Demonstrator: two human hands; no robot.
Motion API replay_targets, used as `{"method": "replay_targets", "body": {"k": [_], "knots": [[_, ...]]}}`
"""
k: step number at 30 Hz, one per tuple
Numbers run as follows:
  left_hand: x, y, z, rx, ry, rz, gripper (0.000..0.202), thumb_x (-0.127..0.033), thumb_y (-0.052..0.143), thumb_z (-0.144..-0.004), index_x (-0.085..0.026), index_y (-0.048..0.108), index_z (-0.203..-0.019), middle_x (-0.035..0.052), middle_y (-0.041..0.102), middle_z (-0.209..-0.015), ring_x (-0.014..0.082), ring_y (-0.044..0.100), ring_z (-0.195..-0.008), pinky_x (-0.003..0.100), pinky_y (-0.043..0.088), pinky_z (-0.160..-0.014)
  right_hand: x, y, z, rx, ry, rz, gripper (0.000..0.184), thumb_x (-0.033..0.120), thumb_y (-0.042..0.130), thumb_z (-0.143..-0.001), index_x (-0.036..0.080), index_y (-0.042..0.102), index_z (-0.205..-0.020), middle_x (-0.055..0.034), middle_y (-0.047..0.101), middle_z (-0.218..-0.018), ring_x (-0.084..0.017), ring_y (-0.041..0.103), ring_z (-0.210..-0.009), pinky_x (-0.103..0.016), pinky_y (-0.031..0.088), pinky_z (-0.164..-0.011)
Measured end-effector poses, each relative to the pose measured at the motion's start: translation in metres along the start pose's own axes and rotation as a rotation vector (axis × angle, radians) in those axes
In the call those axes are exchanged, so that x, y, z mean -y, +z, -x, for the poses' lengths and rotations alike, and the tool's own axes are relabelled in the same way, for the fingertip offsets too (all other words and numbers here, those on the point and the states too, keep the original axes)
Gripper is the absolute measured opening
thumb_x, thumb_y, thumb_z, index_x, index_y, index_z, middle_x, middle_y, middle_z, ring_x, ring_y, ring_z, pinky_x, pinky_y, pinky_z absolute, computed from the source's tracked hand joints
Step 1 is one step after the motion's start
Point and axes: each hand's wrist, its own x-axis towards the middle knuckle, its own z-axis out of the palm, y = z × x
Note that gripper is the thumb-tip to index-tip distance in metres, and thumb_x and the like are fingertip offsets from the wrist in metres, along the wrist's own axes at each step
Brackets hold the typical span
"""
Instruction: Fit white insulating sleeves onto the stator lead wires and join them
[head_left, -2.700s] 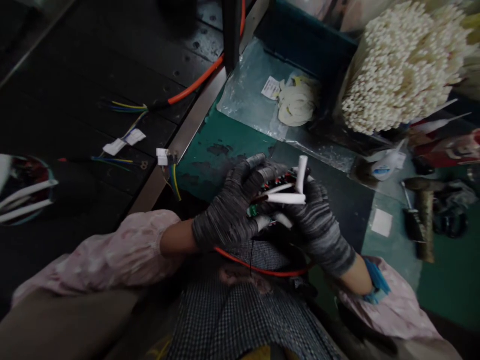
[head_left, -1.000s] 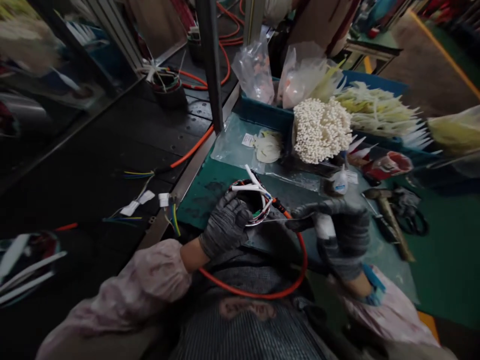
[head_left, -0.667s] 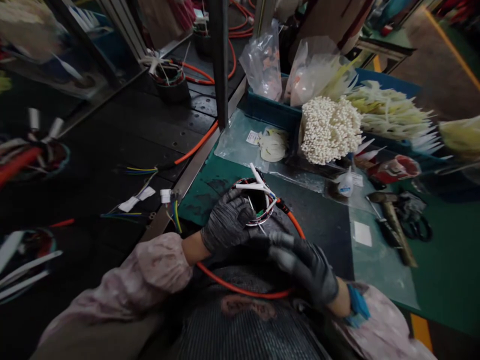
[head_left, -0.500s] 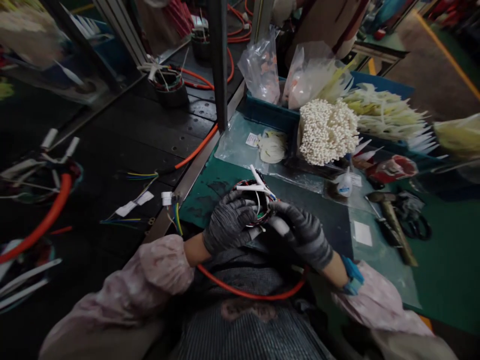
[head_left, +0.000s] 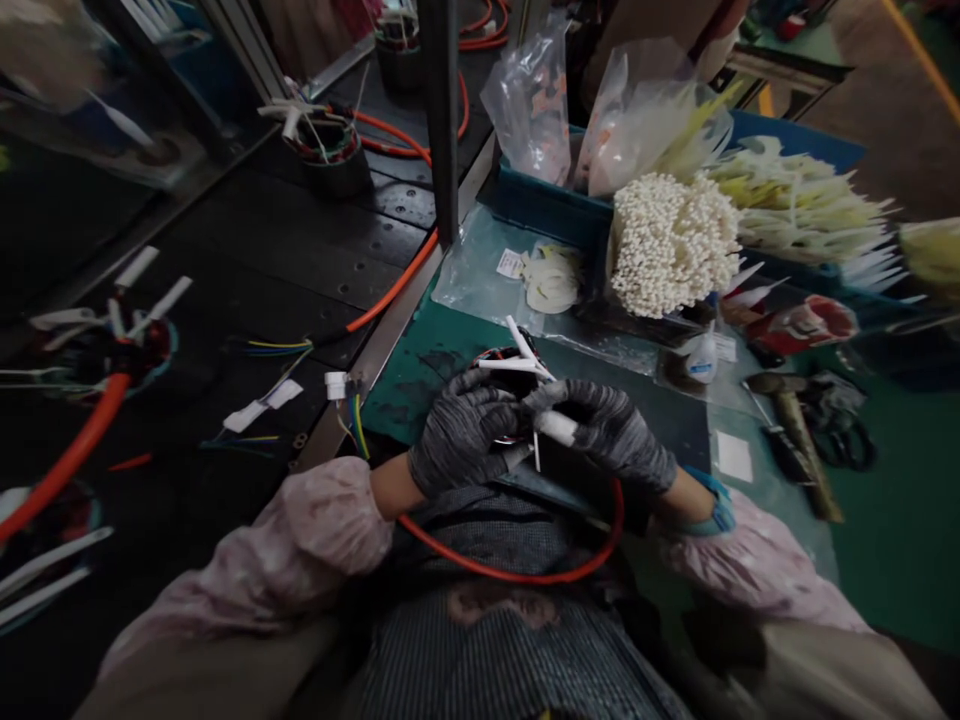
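My left hand (head_left: 465, 430), in a grey knit glove, is curled around the near left side of a motor stator (head_left: 491, 355) held above the green bench. White insulating sleeves (head_left: 517, 367) stick up and across its top. My right hand (head_left: 611, 430), gloved too with a white wrap on one finger, pinches at the stator's right rim. A thin white strand (head_left: 537, 452) hangs down from its fingertips. Both hands hide most of the winding and its wires. An orange cable (head_left: 525, 577) loops below the hands in front of my apron.
Other stators (head_left: 330, 165) with orange cables stand on the black roller surface at left. A dark post (head_left: 439, 120) rises ahead. Blue bins (head_left: 517, 195) hold bags, a bundle of white-tipped strands (head_left: 671, 245) and pale sleeves. A hammer (head_left: 799, 440) lies at right.
My right fingers have closed in toward my left hand over the stator. The thin white strand now hangs down below them, where a white curve showed inside the ring before. The view has shifted slightly.
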Motion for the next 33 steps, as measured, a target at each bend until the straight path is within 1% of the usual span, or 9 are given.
{"method": "replay_targets", "body": {"k": [6, 10, 12, 14, 18, 22, 24, 28, 33], "knots": [[0.001, -0.003, -0.003, -0.016, 0.038, 0.002, 0.013, -0.034, 0.068, -0.101, -0.022, 0.067, -0.096, 0.0017, 0.082, -0.108, 0.0209, 0.077, -0.111, 0.045, 0.045, -0.123, -0.002, 0.002, -0.006, -0.111, -0.090, 0.133, 0.009, 0.026, 0.076, -0.088, 0.022, 0.082, -0.093, -0.0045, 0.086, -0.091, -0.021, 0.080, -0.080, -0.034, 0.068, -0.076], [0.000, -0.002, -0.003, -0.043, 0.036, 0.006, 0.011, -0.034, 0.066, -0.103, -0.023, 0.068, -0.100, 0.0009, 0.082, -0.106, 0.0197, 0.077, -0.108, 0.044, 0.046, -0.122, -0.009, 0.000, -0.001, -0.040, -0.198, 0.158, 0.010, 0.021, 0.073, -0.093, 0.023, 0.081, -0.098, -0.0043, 0.085, -0.093, -0.018, 0.080, -0.080, -0.030, 0.067, -0.074], [0.000, 0.000, -0.001, -0.053, 0.025, 0.001, 0.013, -0.035, 0.068, -0.102, -0.023, 0.069, -0.102, 0.0020, 0.082, -0.105, 0.0209, 0.078, -0.107, 0.046, 0.046, -0.122, -0.016, -0.002, 0.005, 0.081, -0.310, 0.191, 0.011, 0.024, 0.072, -0.096, 0.025, 0.082, -0.101, -0.0047, 0.085, -0.096, -0.018, 0.080, -0.082, -0.031, 0.066, -0.078], [-0.001, 0.001, 0.000, -0.041, 0.016, -0.002, 0.015, -0.037, 0.070, -0.100, -0.022, 0.069, -0.101, 0.0035, 0.082, -0.106, 0.0224, 0.078, -0.108, 0.049, 0.046, -0.122, -0.025, -0.004, 0.012, 0.191, -0.318, 0.221, 0.013, 0.031, 0.072, -0.099, 0.027, 0.081, -0.107, -0.0049, 0.084, -0.101, -0.019, 0.080, -0.088, -0.033, 0.066, -0.082], [-0.002, 0.001, 0.000, -0.052, 0.015, -0.002, 0.013, -0.035, 0.068, -0.099, -0.022, 0.069, -0.099, 0.0027, 0.082, -0.102, 0.0218, 0.078, -0.102, 0.050, 0.048, -0.120, -0.035, -0.005, 0.025, 0.110, -0.200, 0.239, 0.025, 0.044, 0.068, -0.105, 0.027, 0.075, -0.122, -0.0066, 0.082, -0.114, -0.022, 0.079, -0.098, -0.036, 0.066, -0.082], [-0.002, 0.002, -0.001, -0.070, -0.001, 0.018, 0.012, -0.034, 0.067, -0.098, -0.022, 0.069, -0.096, 0.0021, 0.081, -0.101, 0.0211, 0.078, -0.101, 0.048, 0.045, -0.122, -0.021, -0.003, 0.027, 0.254, -0.446, 0.330, 0.029, 0.050, 0.059, -0.107, 0.029, 0.078, -0.103, -0.0046, 0.081, -0.099, -0.022, 0.076, -0.092, -0.040, 0.063, -0.087], [-0.001, 0.003, -0.001, -0.070, 0.006, 0.028, 0.014, -0.036, 0.067, -0.100, -0.022, 0.068, -0.097, 0.0022, 0.082, -0.101, 0.0210, 0.078, -0.101, 0.048, 0.044, -0.123, -0.010, 0.004, 0.020, 0.289, -0.464, 0.356, 0.030, 0.049, 0.058, -0.107, 0.027, 0.077, -0.101, -0.0034, 0.080, -0.092, -0.021, 0.074, -0.086, -0.038, 0.062, -0.084], [0.003, 0.003, -0.001, -0.073, 0.034, -0.006, 0.015, -0.036, 0.068, -0.100, -0.023, 0.072, -0.107, 0.0030, 0.083, -0.108, 0.0228, 0.077, -0.110, 0.048, 0.044, -0.123, -0.005, 0.023, -0.013, 0.057, -0.278, 0.453, 0.030, 0.044, 0.053, -0.107, 0.025, 0.075, -0.099, -0.0035, 0.074, -0.083, -0.020, 0.068, -0.072, -0.033, 0.057, -0.069], [0.010, -0.004, 0.002, 0.052, 0.077, -0.040, 0.013, -0.036, 0.076, -0.100, -0.025, 0.076, -0.108, 0.0018, 0.082, -0.119, 0.0212, 0.073, -0.121, 0.046, 0.040, -0.126, -0.020, 0.016, -0.037, -0.331, -0.386, 0.450, 0.021, 0.039, 0.052, -0.106, 0.028, 0.069, -0.105, -0.0061, 0.075, -0.098, -0.024, 0.071, -0.090, -0.041, 0.060, -0.085]]}}
